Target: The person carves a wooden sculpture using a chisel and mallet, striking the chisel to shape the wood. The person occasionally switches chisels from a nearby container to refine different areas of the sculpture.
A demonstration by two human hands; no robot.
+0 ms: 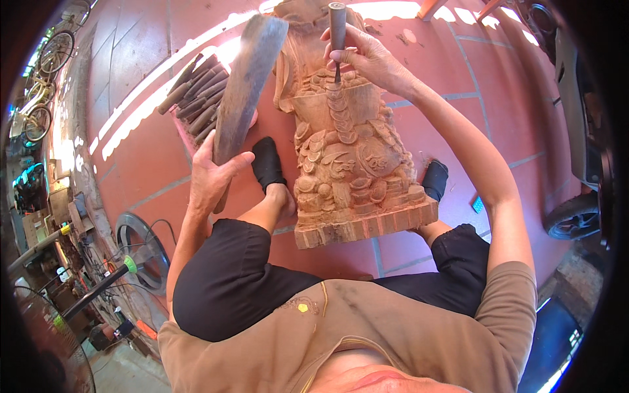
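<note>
Brown shirt (419, 334) cropped below, left hand (215, 175) grips blurred mallet (247, 82), right hand (375, 60) a chisel (337, 27).

A fisheye view looks down from the wearer's head (386, 385) over the chest (373, 314) to the nearby floor (524, 124).

I lose the upper end of the carving (354, 164) past the top edge. The tip of the chisel (337, 39) is too small to judge. The bat (249, 82), blurred, hides most fingers of the left hand (211, 175) from me.
</note>
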